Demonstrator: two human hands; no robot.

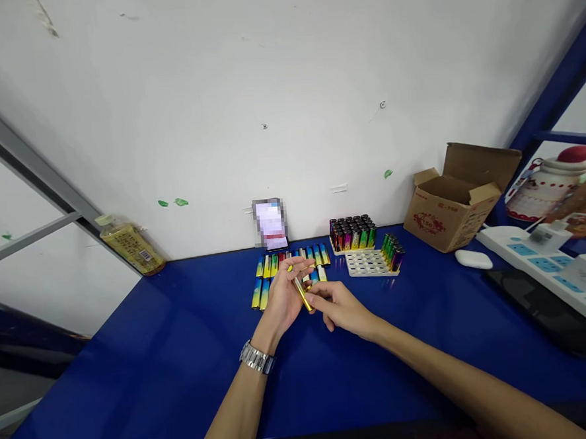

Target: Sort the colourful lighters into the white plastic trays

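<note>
My left hand (284, 294), with a metal watch (256, 358) on its wrist, is turned palm up and cradles a slim, shiny gold tube (302, 294). The tube slants across the palm and fingers. Thumb and fingers of my right hand (342, 306) are closed on its lower end. Just behind my hands, short blue-and-yellow tubes (261, 286) lie side by side in rows on the table. My left hand hides part of these rows.
Right of the rows, a white holed tray (368, 264) has several dark multicoloured tubes (393, 252) upright at one end. Behind stands a fuller group (352, 232). A phone (270, 225) leans on the wall. An open carton (453, 203), earbud case (473, 259), power strip (538, 264) and bottle (132, 246) flank the blue table (182, 359).
</note>
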